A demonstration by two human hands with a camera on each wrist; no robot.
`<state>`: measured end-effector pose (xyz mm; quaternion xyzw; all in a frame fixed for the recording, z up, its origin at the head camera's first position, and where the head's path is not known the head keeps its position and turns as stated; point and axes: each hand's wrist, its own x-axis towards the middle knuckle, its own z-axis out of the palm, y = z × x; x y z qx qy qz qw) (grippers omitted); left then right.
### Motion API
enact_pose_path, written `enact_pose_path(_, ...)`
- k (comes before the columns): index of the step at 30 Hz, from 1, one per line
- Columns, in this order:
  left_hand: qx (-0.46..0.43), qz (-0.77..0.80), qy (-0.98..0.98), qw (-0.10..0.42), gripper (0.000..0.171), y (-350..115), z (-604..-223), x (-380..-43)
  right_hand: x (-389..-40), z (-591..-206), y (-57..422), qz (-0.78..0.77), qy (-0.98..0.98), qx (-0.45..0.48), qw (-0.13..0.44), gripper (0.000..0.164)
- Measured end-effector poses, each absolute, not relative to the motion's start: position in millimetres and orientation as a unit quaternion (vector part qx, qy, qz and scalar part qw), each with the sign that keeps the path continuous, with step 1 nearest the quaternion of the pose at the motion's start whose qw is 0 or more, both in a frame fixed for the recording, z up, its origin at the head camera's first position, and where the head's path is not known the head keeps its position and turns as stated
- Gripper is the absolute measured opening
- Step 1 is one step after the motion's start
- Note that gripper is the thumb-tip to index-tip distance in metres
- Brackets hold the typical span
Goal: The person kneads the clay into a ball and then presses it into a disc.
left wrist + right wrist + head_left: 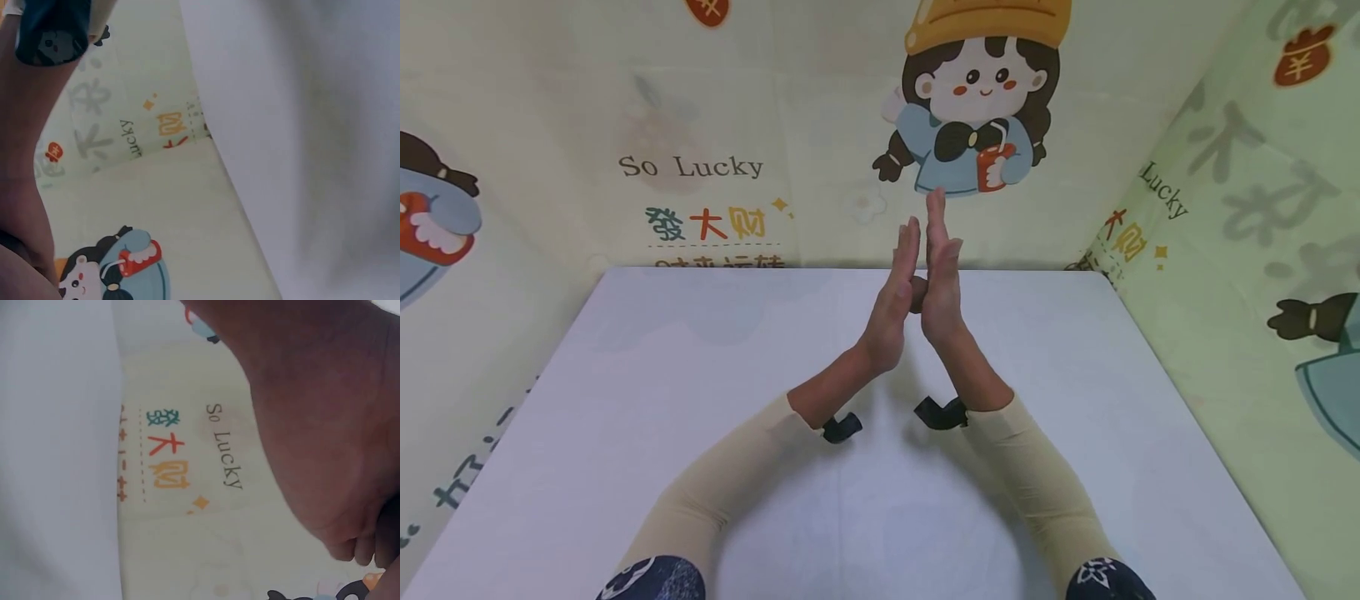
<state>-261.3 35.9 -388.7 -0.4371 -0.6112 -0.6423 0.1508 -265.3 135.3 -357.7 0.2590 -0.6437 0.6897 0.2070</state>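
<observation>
In the head view both hands are raised above the table, palms facing each other and fingers straight, pointing up and away. A small rounded brown lump [918,294] is pressed between the left hand [891,307] and the right hand [943,287]. Most of it is hidden by the palms; what it is made of I cannot tell. The left wrist view has the right hand [25,222] along its left edge, facing a dark patch of the lump. Large in the right wrist view is the left hand [331,444], the lump [390,528] dark at the edge.
Below the hands lies a white table [760,500]. Printed cloth with cartoon figures and lettering [691,167] hangs behind it and along both sides. Each wrist carries a black strap [842,427], and light sleeves [745,458] cover the forearms.
</observation>
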Motion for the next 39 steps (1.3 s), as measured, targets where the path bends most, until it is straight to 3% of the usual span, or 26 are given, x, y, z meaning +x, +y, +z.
enact_pose_path(6, -0.443, -0.638, -0.606, 0.172, 0.088, 39, -382, -255, -265, -360, 137, 0.721, -0.615, 0.266, 0.176, 0.109)
enact_pose_path(19, -0.405, -0.687, -0.584, 0.15, 0.087, 28, -366, -258, -260, -367, 124, 0.737, -0.595, 0.288, 0.143, 0.11)
enact_pose_path(31, -0.318, -0.752, -0.569, 0.1, 0.073, 20, -355, -272, -256, -373, 111, 0.651, -0.653, 0.335, 0.193, 0.099)
enact_pose_path(39, -0.313, -0.755, -0.568, 0.095, 0.07, 15, -354, -286, -249, -370, 103, 0.6, -0.668, 0.356, 0.258, 0.093)
